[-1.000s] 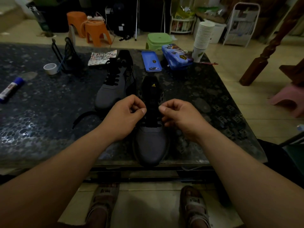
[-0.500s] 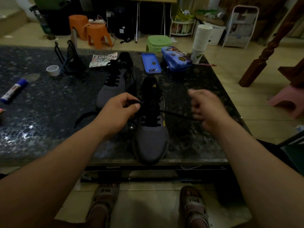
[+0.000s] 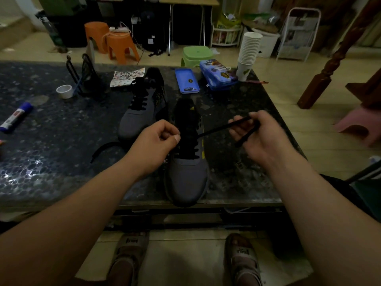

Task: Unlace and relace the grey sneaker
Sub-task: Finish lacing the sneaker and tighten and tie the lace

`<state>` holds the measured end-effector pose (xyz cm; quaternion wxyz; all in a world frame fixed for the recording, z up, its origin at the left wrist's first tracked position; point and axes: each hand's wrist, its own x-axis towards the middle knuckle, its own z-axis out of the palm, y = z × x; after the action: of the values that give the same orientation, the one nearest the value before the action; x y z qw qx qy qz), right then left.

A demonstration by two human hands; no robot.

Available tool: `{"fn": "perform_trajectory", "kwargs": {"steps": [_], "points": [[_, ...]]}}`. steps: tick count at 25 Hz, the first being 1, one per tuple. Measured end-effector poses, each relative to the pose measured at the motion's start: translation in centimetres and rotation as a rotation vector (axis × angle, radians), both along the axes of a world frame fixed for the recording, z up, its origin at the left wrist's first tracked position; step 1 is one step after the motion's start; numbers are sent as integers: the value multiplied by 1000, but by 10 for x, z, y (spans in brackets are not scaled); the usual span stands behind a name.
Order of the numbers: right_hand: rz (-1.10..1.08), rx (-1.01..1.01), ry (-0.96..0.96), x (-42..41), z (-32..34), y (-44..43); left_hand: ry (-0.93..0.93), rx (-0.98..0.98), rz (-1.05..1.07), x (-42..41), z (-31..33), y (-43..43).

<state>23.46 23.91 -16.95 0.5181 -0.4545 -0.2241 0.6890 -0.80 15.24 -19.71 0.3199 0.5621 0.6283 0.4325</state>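
Indoors, on a speckled table [image 3: 61, 141], the grey sneaker [image 3: 186, 176] has its lace [image 3: 216, 131] pinched by left hand [image 3: 153, 145] and right hand [image 3: 261, 137].

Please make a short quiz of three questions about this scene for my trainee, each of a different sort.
1. True or false: the right hand holds the black lace, pulled out to the right of the near sneaker.
2. What stands at the far right corner of the table? A) a lamp B) a stack of paper cups C) a kettle
3. How many sneakers lie on the table?
Key: 1 true; 2 B; 3 two.
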Motion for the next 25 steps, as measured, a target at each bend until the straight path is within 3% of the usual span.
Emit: {"fn": "perform_trajectory", "kwargs": {"steps": [3, 7, 9, 11, 13, 19, 25], "points": [[-117, -31, 210, 7, 6, 9, 77, 28, -46, 1, -4, -2], [-165, -8, 181, 9, 9, 13, 171, 29, -55, 1, -10, -3], [-112, 21, -30, 6, 7, 12, 214, 58, -48, 1, -12, -5], [54, 80, -453, 1, -3, 10, 235, 82, -35, -2, -13, -5], [220, 163, -726, -6, -14, 3, 211, 68, -5, -4, -13, -3], [424, 340, -985, -39, -17, -13, 191, -29, 87, -7, 3, 20], [359, 465, -1300, -64, -11, 1, 331, 33, 55, -9, 6, 23]]}}
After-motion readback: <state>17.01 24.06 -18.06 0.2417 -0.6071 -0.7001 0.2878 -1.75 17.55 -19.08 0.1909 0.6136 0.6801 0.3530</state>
